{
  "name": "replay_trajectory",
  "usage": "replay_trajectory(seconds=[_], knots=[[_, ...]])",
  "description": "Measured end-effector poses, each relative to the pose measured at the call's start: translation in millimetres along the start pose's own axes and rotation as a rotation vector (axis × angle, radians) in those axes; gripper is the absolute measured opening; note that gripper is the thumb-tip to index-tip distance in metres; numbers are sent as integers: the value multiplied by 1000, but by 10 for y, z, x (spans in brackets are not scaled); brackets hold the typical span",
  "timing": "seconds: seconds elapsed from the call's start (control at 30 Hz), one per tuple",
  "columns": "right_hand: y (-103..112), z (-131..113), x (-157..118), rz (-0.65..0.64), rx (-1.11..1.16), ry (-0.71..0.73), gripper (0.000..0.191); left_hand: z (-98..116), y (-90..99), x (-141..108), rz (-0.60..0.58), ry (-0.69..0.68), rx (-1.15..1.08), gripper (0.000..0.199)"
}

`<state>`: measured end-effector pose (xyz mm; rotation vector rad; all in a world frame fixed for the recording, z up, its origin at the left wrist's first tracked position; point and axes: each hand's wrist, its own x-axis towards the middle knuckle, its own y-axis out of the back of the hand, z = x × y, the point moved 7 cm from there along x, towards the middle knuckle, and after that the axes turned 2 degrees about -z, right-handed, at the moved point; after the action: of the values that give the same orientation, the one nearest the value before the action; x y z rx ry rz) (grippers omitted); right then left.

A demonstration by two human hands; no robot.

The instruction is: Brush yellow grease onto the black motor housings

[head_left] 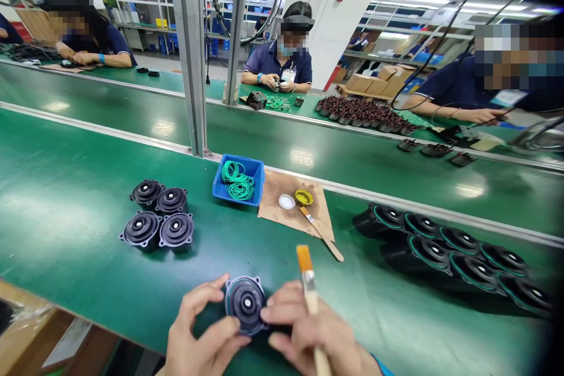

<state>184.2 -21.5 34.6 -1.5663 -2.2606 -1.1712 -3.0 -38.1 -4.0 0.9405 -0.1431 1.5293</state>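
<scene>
One housing point(247, 306) between both grips point(190, 332) point(335, 338)

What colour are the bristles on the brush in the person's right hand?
The bristles are orange; they show best in the head view.

This is a factory assembly line: co-workers in matching navy polo shirts point(265, 59) work along a green conveyor belt point(352, 158), with batches of identical round black housings point(176, 229) and cardboard cartons point(362, 83) beyond.
</scene>
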Motion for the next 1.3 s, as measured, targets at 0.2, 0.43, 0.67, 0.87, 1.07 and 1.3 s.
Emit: replay_trajectory(seconds=[0.2,0.43,0.67,0.87,1.07,1.3], knots=[[481,236,35,289,433,-356,46,-45,-129,71,-170,184,86,73],[494,410,-69,297,477,-603,54,-118,-207,48,-168,281,-9,56],[149,327,-62,128,632,-878,51,-41,-174,112,-147,230,32,55],[51,350,-24,97,631,-849,54,-36,-154,138,-142,234,35,52],[136,351,31,147,464,-744,47,-53,-173,110,-154,239,10,54],[268,173,217,153,258,-463,40,-65,-201,34,-150,204,-40,58]])
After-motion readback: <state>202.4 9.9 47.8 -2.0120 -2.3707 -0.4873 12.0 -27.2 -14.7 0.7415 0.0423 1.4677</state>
